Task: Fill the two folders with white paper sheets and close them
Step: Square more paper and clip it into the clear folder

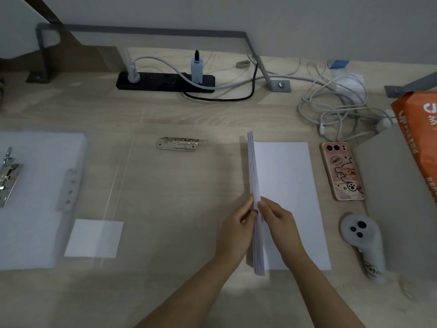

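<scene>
While both forearms reach in from the bottom edge and angle up toward the right of centre, the 2 hands meet on 1 stack of paper. Starting at the far left, an open folder [42, 185] lies flat on the tabletop [165, 185], its inside white, with a metal lever clip [9, 176] near its left edge. Just right of it sits a small white square of paper [94, 237]. Farther back, near the middle, lies a second metal clip [179, 143]; faint straight edges around it suggest a clear cover, though I cannot tell for sure.

The left hand [238, 221], fingers bent, grips the left face of the stack of white sheets [254, 171]. The stack stands on its long edge, running away from the person. The right hand [279, 223], fingers likewise curled, holds the stack's right face, so the paper is pinched between the 2 hands near its upper edge. Beside the stack, under the right wrist, a single white sheet [288, 185] lies flat.

Right of that sheet lie a phone [343, 171] in a pink case and a grey controller [361, 242], with an orange package [421, 133] at the far right.
</scene>
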`<state>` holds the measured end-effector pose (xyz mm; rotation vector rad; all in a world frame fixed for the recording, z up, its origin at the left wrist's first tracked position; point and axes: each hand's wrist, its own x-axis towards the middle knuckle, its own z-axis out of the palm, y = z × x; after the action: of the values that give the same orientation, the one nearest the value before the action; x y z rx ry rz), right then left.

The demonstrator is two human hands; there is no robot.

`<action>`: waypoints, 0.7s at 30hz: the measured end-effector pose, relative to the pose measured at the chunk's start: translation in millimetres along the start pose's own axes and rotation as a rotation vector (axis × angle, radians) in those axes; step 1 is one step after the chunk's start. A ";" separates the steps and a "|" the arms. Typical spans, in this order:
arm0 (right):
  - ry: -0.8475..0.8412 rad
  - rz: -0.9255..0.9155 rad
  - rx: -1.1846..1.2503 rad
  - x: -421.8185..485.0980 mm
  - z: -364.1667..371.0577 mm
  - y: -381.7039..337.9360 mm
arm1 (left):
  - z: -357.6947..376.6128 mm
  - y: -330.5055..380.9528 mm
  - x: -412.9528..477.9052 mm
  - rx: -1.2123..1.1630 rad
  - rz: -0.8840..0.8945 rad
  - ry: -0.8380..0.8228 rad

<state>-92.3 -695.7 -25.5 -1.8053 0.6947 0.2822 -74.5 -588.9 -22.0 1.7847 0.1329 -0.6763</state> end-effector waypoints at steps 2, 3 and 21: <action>0.000 0.001 -0.008 -0.6 0.6 -0.2 | 0.6 -1.1 1.2 0.011 0.009 -0.002; 0.001 0.003 -0.007 -0.7 1.1 0.0 | 0.3 -1.8 2.0 0.014 0.010 -0.002; 0.044 -0.026 -0.028 0.0 4.7 1.7 | 2.8 -5.9 2.6 -0.037 0.013 0.001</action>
<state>-92.6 -691.7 -28.4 -1.8501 0.7003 0.2364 -75.9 -590.1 -28.9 1.7486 0.1337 -0.6602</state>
